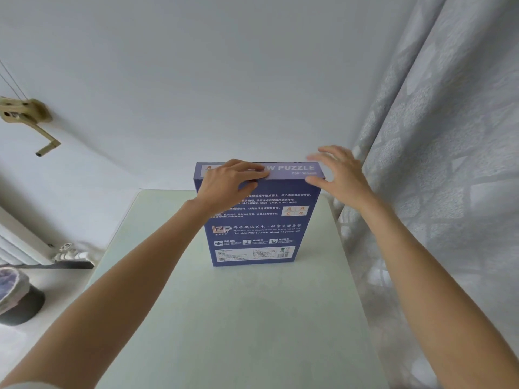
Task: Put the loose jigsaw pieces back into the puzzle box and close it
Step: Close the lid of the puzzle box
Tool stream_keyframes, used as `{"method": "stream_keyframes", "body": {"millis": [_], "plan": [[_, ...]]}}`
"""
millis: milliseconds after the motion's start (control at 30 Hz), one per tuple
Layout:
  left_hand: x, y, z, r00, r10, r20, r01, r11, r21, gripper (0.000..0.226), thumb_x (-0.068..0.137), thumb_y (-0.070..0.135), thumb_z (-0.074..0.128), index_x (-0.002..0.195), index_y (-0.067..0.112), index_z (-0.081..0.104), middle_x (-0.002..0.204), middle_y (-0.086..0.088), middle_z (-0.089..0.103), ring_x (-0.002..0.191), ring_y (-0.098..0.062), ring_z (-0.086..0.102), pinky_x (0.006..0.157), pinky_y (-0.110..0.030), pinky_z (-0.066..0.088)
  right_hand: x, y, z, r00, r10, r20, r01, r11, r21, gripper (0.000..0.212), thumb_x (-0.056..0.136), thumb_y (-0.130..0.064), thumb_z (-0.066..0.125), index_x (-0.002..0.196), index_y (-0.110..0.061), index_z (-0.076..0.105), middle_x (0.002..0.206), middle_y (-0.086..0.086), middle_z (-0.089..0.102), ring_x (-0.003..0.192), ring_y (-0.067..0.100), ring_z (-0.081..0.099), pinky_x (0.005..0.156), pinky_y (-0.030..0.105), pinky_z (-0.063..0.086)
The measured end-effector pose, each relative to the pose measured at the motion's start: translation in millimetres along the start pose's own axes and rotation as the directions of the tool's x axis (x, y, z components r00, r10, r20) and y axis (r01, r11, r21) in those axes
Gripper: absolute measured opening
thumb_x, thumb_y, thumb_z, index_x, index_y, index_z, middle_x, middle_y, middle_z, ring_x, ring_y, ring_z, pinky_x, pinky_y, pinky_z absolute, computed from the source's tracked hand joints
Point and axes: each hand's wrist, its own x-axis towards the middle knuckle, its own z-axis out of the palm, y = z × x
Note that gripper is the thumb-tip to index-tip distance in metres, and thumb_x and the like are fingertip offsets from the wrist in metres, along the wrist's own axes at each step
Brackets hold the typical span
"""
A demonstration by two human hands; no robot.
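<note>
Box stood upright on table, beneath both hands. Left hand rested on its top left edge; right hand at its top right corner. Curtain hung right of right hand; crank far left of left hand.

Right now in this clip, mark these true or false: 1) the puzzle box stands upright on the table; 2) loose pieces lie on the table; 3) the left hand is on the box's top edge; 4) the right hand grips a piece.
1) True: the puzzle box stands upright on the table.
2) False: no loose pieces show on it.
3) True: the left hand holds the top edge.
4) False: the right hand is open, its thumb touching the box's corner.
</note>
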Motion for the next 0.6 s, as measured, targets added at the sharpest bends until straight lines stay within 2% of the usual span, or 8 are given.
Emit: {"method": "stream_keyframes", "body": {"millis": [67,100,167,200,267,367,467,600], "plan": [[-3.6,-4.3,-7.4,0.996,-0.042,0.073,0.051,0.99,-0.133,0.034,0.091,0.028,0.057,0.123,0.038,0.057,0.124,0.02,0.057,0.112,-0.007,0.052,0.068,-0.026,0.047,7.8,-9.6,1.3,0.975,0.141,0.17,-0.184,0.943,0.278,0.071,0.085,-0.046,0.061,0.143,-0.039,0.02,0.148,-0.004,0.032,0.132,0.014,0.033,0.103,0.033,0.03],[-5.9,-6.6,-12.6,0.993,-0.072,0.095,0.093,0.966,-0.24,0.036,0.09,0.027,0.058,0.125,0.036,0.055,0.123,0.019,0.056,0.11,-0.007,0.052,0.075,-0.026,0.046,10.9,-12.9,4.2,0.945,0.231,0.232,-0.302,0.889,0.344,0.07,0.087,-0.051,0.054,0.144,-0.039,0.014,0.147,-0.004,0.033,0.128,0.015,0.038,0.099,0.031,0.035],[-10.7,-11.4,-19.9,0.985,-0.154,0.081,0.173,0.925,-0.338,0.043,0.089,0.031,0.06,0.131,0.034,0.05,0.125,0.012,0.054,0.115,-0.011,0.049,0.091,-0.027,0.041,8.9,-16.9,9.6,0.839,0.41,0.358,-0.53,0.764,0.368,0.061,0.087,-0.063,0.041,0.14,-0.038,0.023,0.14,0.0,0.044,0.115,0.02,0.054,0.087,0.037,0.051],[-13.5,-15.4,-21.6,0.975,-0.217,0.057,0.224,0.93,-0.29,0.046,0.088,0.036,0.06,0.132,0.033,0.048,0.131,0.008,0.052,0.121,-0.014,0.045,0.098,-0.033,0.038,4.6,-19.0,12.1,0.798,0.451,0.399,-0.591,0.717,0.37,0.058,0.086,-0.065,0.039,0.136,-0.037,0.03,0.133,0.0,0.049,0.107,0.021,0.059,0.08,0.041,0.056],[-24.3,-24.7,-23.5,0.92,-0.386,0.071,0.392,0.903,-0.173,0.057,0.083,0.051,0.061,0.134,0.033,0.045,0.14,0.002,0.044,0.129,-0.022,0.036,0.105,-0.045,0.033,-6.6,-18.9,15.0,0.783,0.456,0.423,-0.615,0.67,0.415,0.053,0.084,-0.065,0.043,0.128,-0.036,0.037,0.121,-0.002,0.055,0.097,0.018,0.063,0.075,0.044,0.058],[-46.7,-26.6,-23.7,0.821,-0.525,0.224,0.571,0.753,-0.328,0.072,0.074,0.061,0.061,0.136,0.031,0.039,0.14,-0.004,0.039,0.122,-0.022,0.041,0.098,-0.039,0.04,-27.8,-19.6,11.7,0.805,0.394,0.444,-0.588,0.633,0.504,0.049,0.084,-0.058,0.053,0.124,-0.034,0.041,0.112,-0.006,0.061,0.095,0.012,0.064,0.078,0.042,0.057],[-60.0,-16.9,-18.7,0.824,-0.526,0.211,0.557,0.681,-0.475,0.061,0.077,0.048,0.067,0.13,0.028,0.045,0.128,-0.004,0.048,0.11,-0.016,0.05,0.085,-0.023,0.039,-42.5,-23.6,12.9,0.822,0.408,0.398,-0.569,0.608,0.553,0.041,0.082,-0.051,0.061,0.113,-0.029,0.048,0.106,-0.006,0.065,0.092,0.011,0.065,0.074,0.037,0.057],[-65.5,-7.4,-22.7,0.801,-0.562,0.205,0.565,0.596,-0.571,0.062,0.073,0.045,0.073,0.127,0.028,0.047,0.125,-0.002,0.051,0.109,-0.02,0.055,0.089,-0.032,0.047,-51.6,-31.1,16.4,0.833,0.464,0.302,-0.548,0.614,0.568,0.041,0.08,-0.05,0.065,0.11,-0.026,0.05,0.102,-0.005,0.066,0.094,0.013,0.065,0.074,0.04,0.057]]}}
